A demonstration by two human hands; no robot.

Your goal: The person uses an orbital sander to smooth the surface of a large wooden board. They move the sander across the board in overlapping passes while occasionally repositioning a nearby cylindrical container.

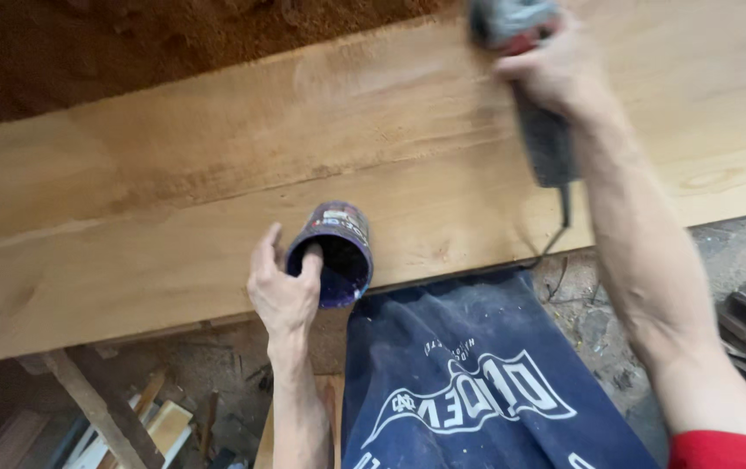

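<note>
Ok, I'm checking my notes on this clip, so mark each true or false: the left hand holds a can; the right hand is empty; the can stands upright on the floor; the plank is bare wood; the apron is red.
1. The left hand holds a can. True.
2. The right hand is empty. False: it grips a grey power tool.
3. The can stands upright on the floor. False: it is tipped, mouth toward the camera, at the plank's near edge.
4. The plank is bare wood. True.
5. The apron is red. False: dark blue.
</note>
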